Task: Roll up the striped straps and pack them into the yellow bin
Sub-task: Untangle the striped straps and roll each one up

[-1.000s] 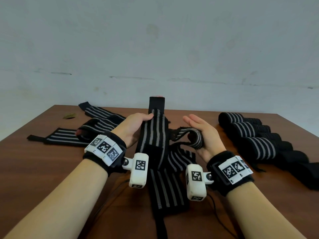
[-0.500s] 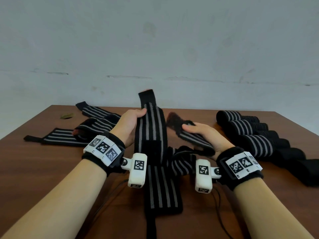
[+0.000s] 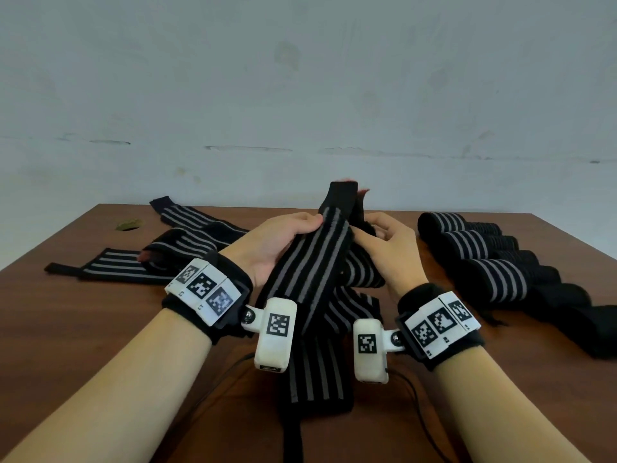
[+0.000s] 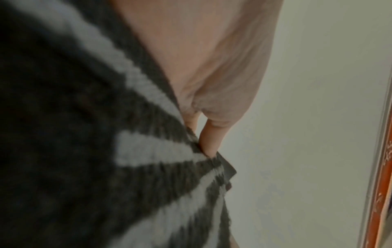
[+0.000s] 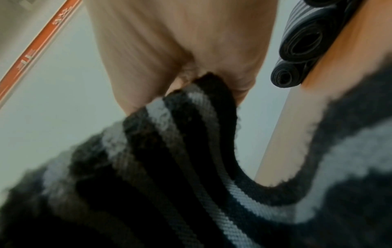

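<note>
Brown wooden table (image 3: 83,329) is filling the lower frame, pale scuffed wall (image 3: 300,78) is taking up the upper half. Yellow bin is not showing in any view, so packing is not started as far as can be judged. Rolled straps (image 3: 480,248), several, are lying in a row at centre right, looking done. Flat unrolled straps (image 3: 117,265) are lying at centre left, still to roll; exact count is unclear, they overlap. More loose straps are piling in the middle under the hands. Held striped strap (image 3: 310,262) is standing tilted up at frame centre, black end tab on top, lower end trailing on the table toward the bottom edge. Left hand (image 3: 273,242) is gripping its left edge, thumb on top. Right hand (image 3: 390,248) is pinching strap fabric near the top end, fingers curled on it. Judgement: roll on this strap is only just beginning, roughly half the lot is remaining. Small greenish scrap (image 3: 128,224) is sitting at upper left of the table.
</note>
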Action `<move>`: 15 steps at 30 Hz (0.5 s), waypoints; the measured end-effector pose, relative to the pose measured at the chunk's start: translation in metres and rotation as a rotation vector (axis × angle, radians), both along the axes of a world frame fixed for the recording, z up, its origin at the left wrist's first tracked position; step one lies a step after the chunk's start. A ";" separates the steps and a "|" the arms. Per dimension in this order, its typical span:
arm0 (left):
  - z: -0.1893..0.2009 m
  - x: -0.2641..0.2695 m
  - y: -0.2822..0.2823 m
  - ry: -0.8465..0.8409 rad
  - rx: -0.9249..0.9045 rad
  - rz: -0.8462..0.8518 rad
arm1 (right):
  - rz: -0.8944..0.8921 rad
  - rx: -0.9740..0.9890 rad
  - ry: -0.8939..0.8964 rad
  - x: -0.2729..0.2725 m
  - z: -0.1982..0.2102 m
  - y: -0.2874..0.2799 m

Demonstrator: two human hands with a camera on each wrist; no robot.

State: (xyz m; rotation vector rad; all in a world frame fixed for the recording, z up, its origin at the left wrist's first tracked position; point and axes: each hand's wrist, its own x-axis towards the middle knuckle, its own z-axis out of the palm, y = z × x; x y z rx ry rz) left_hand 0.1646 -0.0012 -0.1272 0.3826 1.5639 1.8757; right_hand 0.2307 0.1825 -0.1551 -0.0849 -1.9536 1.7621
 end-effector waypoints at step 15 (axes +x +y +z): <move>0.003 0.009 0.005 0.083 -0.123 0.232 | 0.137 -0.058 -0.021 0.004 0.002 -0.013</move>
